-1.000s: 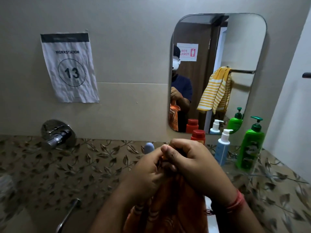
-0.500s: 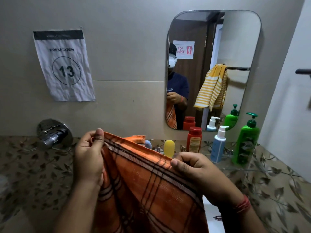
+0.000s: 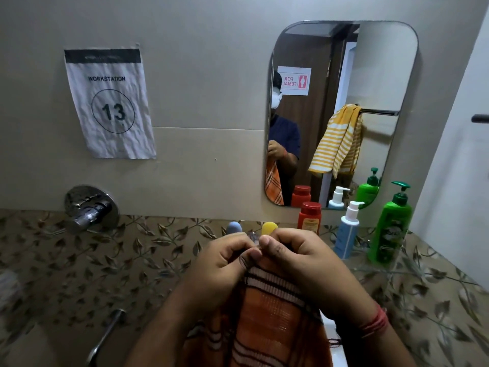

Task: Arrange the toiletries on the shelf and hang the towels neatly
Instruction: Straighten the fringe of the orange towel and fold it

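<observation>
Pinched at its top edge by both hands, held together in the near middle of the scene: an orange checked towel [image 3: 267, 313], hanging down between the forearms. Left hand [image 3: 225, 263] and right hand [image 3: 299, 255] touching at the thumbs, fingers curled over the cloth. Just beyond the knuckles, peeking up, a blue cap [image 3: 234, 227] and a yellow cap [image 3: 269, 228]. Farther right, lined up below the mirror [image 3: 383, 62]: a red bottle [image 3: 309, 218], a blue pump bottle [image 3: 347, 231] and, rightmost, a green pump bottle [image 3: 391, 226]; what they stood on could not be made out. Reflected in the mirror: a yellow striped towel [image 3: 334, 141] draped unevenly over a rail [image 3: 381, 112]. On the far left wall: a creased paper sign [image 3: 111, 102] marked 13, with a chrome tap [image 3: 90, 207] below it.
</observation>
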Tool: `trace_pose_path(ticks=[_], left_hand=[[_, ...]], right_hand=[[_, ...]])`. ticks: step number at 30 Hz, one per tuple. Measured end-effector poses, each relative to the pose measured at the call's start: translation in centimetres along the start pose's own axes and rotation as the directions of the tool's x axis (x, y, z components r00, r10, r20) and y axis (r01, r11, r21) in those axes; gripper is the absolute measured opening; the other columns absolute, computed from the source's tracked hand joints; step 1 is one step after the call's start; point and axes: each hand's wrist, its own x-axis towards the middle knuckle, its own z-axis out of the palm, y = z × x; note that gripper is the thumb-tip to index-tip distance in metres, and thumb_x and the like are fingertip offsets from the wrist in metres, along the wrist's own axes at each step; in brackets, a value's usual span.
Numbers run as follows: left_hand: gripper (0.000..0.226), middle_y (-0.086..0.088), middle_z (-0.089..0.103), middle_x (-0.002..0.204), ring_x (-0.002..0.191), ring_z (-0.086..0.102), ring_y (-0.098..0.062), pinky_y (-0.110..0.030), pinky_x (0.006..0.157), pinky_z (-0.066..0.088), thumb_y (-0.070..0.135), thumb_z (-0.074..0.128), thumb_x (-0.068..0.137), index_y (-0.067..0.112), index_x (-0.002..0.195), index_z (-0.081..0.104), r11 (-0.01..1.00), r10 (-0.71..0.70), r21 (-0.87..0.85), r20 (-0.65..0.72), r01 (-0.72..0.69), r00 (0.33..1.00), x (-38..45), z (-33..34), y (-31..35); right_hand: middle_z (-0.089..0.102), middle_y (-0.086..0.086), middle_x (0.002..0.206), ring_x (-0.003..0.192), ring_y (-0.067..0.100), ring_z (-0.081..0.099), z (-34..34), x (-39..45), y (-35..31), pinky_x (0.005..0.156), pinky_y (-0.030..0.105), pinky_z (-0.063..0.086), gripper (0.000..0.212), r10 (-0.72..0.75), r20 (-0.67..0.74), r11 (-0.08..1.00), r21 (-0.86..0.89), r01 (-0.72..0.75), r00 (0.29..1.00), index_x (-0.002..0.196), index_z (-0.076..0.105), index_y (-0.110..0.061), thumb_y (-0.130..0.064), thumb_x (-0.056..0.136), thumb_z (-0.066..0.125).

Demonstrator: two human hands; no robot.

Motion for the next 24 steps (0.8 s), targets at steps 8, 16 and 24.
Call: trace_pose_path(ticks=[8,16,24], left_hand=[[0.022,0.014,0.067,0.066,0.067,0.058,-0.007,-0.026,0.065,0.049,0.039,0.056,0.090,0.031,0.076,0.072,0.978,-0.205,-0.159,-0.595,0.136,0.778,1.0,-5.7,-2.4],[0.063,0.013,0.072,0.116,0.113,0.065,-0.004,-0.017,0.092,0.050,0.076,0.059,0.075,0.029,0.116,0.069,0.990,-0.120,-0.079,-0.017,0.118,0.993,0.8,-1.7,-1.1],[0.019,0.008,0.065,0.072,0.070,0.061,-0.003,-0.017,0.061,0.047,0.041,0.072,0.087,0.027,0.073,0.071,0.948,-0.111,-0.301,-0.002,0.105,0.994,-0.1,-0.7,0.2]], right_hand=[[0.057,0.003,0.070,0.068,0.018,0.053,-2.5,-2.2,2.5,0.063,0.030,0.042,0.036,0.197,-0.010,0.917,0.357,-0.181,0.980,0.066,0.063,-0.020,-0.054,0.073,0.069],[0.064,0.001,0.074,0.071,0.013,0.062,-1.7,-1.0,-1.0,0.064,0.034,0.049,0.023,-0.043,-0.005,0.992,-0.117,0.042,0.999,0.077,0.066,-0.022,-0.038,0.093,0.062],[0.065,0.000,0.073,0.069,0.014,0.061,-1.0,-1.1,-0.6,0.059,0.032,0.048,0.022,-0.020,0.037,0.999,-0.048,0.022,0.999,0.076,0.066,-0.025,-0.041,0.091,0.065]])
